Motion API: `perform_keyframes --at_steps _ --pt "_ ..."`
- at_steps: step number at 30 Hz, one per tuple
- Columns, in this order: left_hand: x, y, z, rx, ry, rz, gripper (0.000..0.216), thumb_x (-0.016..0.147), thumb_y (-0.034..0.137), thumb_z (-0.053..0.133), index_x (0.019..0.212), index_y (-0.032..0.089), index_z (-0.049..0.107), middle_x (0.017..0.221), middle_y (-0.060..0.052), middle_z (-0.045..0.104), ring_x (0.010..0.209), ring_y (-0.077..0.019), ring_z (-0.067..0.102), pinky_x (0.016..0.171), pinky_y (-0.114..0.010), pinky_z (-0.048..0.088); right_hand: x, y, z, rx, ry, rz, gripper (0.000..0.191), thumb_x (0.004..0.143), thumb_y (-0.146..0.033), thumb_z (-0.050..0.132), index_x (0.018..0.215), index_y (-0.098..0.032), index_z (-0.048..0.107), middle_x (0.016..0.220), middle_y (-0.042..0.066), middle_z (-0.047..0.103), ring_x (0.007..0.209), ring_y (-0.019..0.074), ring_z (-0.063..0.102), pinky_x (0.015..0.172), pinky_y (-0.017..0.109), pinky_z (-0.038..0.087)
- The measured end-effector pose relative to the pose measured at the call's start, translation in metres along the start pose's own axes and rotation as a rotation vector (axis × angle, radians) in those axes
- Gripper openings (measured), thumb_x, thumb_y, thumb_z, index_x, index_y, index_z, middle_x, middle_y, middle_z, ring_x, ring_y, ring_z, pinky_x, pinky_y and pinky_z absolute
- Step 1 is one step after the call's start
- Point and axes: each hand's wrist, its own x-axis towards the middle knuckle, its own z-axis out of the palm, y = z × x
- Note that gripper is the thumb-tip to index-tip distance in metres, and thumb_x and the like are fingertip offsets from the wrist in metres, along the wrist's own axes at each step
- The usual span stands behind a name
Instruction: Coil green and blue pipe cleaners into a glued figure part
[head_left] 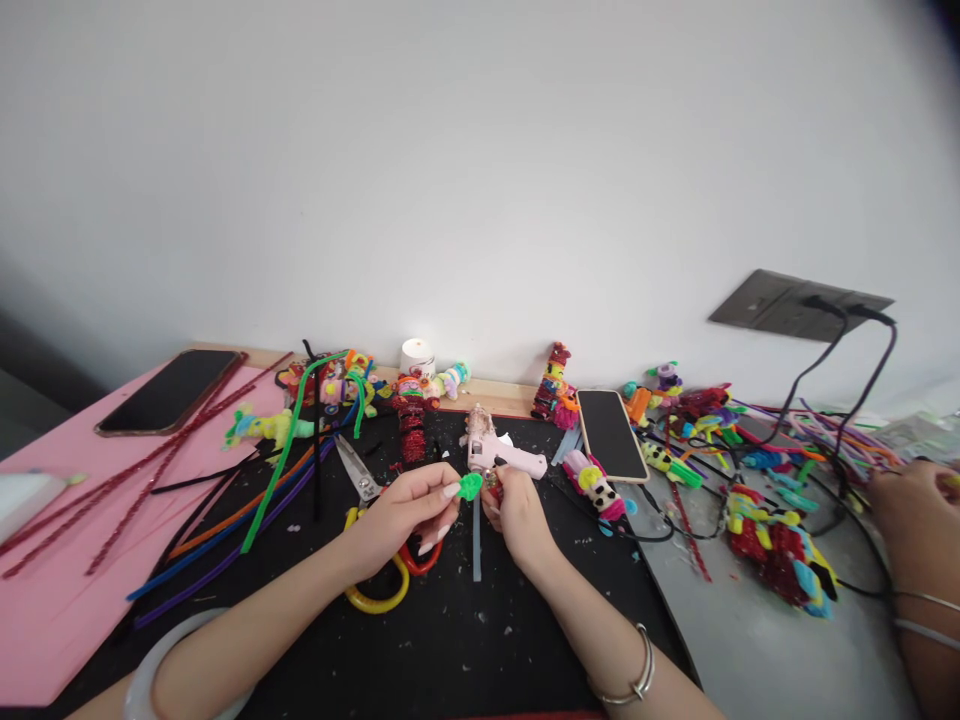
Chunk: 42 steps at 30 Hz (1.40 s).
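Note:
My left hand (405, 510) pinches a small green pipe-cleaner piece (470, 486) between thumb and fingers over the black mat (450, 640). My right hand (519, 510) is closed on a small red and multicoloured piece (493, 483) that touches the green one. Both hands meet just in front of a pink glue gun (499, 453). A glue stick (476, 540) lies on the mat below the hands. Scissors with yellow and red handles (371, 520) lie partly under my left hand.
Long pipe cleaners (247, 500) spread over the mat and pink sheet (60, 560) at left. Phones lie at far left (172, 390) and centre right (611, 435). Pipe-cleaner figures (776, 545) and cables crowd the right side. Another person's hand (919, 510) is at the right edge.

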Motion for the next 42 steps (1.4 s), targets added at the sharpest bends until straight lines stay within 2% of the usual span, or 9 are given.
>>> perform_keyframes --at_steps 4,12,19,23,27,34,42 --pt "-0.001 0.001 0.001 -0.015 -0.014 -0.004 0.024 0.087 0.036 0.051 0.074 0.016 0.048 0.053 0.006 0.047 0.038 -0.0032 0.036 0.038 -0.015 0.024 0.000 0.001 0.000 -0.009 -0.007 -0.010 0.038 0.084 -0.031 0.025 0.048 -0.023 0.027 0.041 -0.006 0.025 0.038 0.0091 0.020 0.041 0.026 0.018" --pt "0.000 0.003 0.000 -0.025 0.061 -0.004 0.023 0.086 0.036 0.052 0.076 0.016 0.049 0.052 0.006 0.047 0.039 -0.0038 0.035 0.037 -0.015 0.024 -0.004 -0.003 -0.001 -0.137 -0.071 -0.081 0.039 0.084 -0.033 0.026 0.046 -0.022 0.028 0.041 -0.004 0.028 0.041 0.0096 0.026 0.043 0.026 0.021" --pt "-0.002 0.002 -0.001 -0.048 -0.055 -0.017 0.024 0.087 0.036 0.052 0.074 0.016 0.047 0.052 0.006 0.045 0.039 -0.0031 0.035 0.036 -0.014 0.023 0.002 0.007 -0.002 0.016 -0.003 0.097 0.044 0.086 -0.043 0.028 0.048 -0.021 0.030 0.041 -0.007 0.024 0.036 0.0067 0.016 0.039 0.024 0.011" --pt "-0.002 0.003 -0.001 -0.020 -0.017 0.001 0.023 0.088 0.035 0.050 0.076 0.016 0.048 0.052 0.006 0.045 0.039 -0.0029 0.036 0.037 -0.013 0.025 0.002 0.012 -0.003 0.102 -0.030 0.044 0.048 0.088 -0.048 0.031 0.048 -0.020 0.031 0.042 -0.007 0.025 0.037 0.0061 0.017 0.040 0.024 0.011" --pt "-0.001 0.003 -0.001 -0.018 -0.043 -0.007 0.025 0.088 0.036 0.051 0.075 0.016 0.047 0.053 0.006 0.046 0.039 -0.0031 0.036 0.037 -0.014 0.026 0.002 0.011 -0.003 0.129 -0.062 0.009 0.051 0.087 -0.052 0.031 0.046 -0.021 0.029 0.040 -0.007 0.023 0.037 0.0061 0.017 0.041 0.024 0.012" --pt "-0.003 0.002 -0.004 -0.039 -0.125 -0.057 0.024 0.087 0.037 0.051 0.077 0.016 0.049 0.052 0.005 0.047 0.038 -0.0033 0.034 0.036 -0.015 0.020 0.001 0.005 -0.004 0.058 -0.087 0.021 0.044 0.086 -0.038 0.029 0.045 -0.020 0.030 0.039 -0.006 0.026 0.037 0.0068 0.021 0.041 0.025 0.016" --pt "-0.002 0.005 -0.002 -0.065 -0.137 -0.092 0.025 0.085 0.039 0.053 0.076 0.016 0.048 0.051 0.005 0.046 0.037 -0.0034 0.031 0.035 -0.015 0.017 -0.002 -0.002 -0.002 0.074 -0.116 0.001 0.035 0.080 -0.030 0.029 0.045 -0.021 0.029 0.041 -0.007 0.024 0.038 0.0072 0.020 0.041 0.024 0.016"
